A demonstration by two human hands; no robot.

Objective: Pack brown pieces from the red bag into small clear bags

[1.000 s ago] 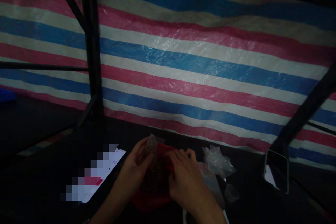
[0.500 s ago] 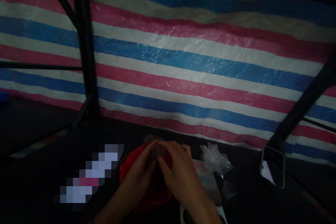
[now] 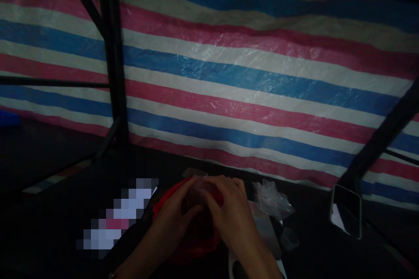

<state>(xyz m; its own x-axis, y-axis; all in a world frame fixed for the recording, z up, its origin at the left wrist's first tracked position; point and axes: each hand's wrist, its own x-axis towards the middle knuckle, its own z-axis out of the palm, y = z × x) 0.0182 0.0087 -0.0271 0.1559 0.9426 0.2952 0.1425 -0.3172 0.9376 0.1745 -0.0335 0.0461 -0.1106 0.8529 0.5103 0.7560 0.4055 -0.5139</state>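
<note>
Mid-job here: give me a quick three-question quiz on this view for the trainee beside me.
1. True or false: both hands are at the red bowl.
2. What lies right of the right hand? A) crumpled clear bags B) a hammer C) a book
3. What hangs behind the work surface?

Key
1. True: the left hand and right hand meet over the red bowl, fingers on a small clear packet at its top.
2. A: crumpled clear bags, with a small clear cup nearer the camera.
3. A striped tarp in red, white and blue.
</note>
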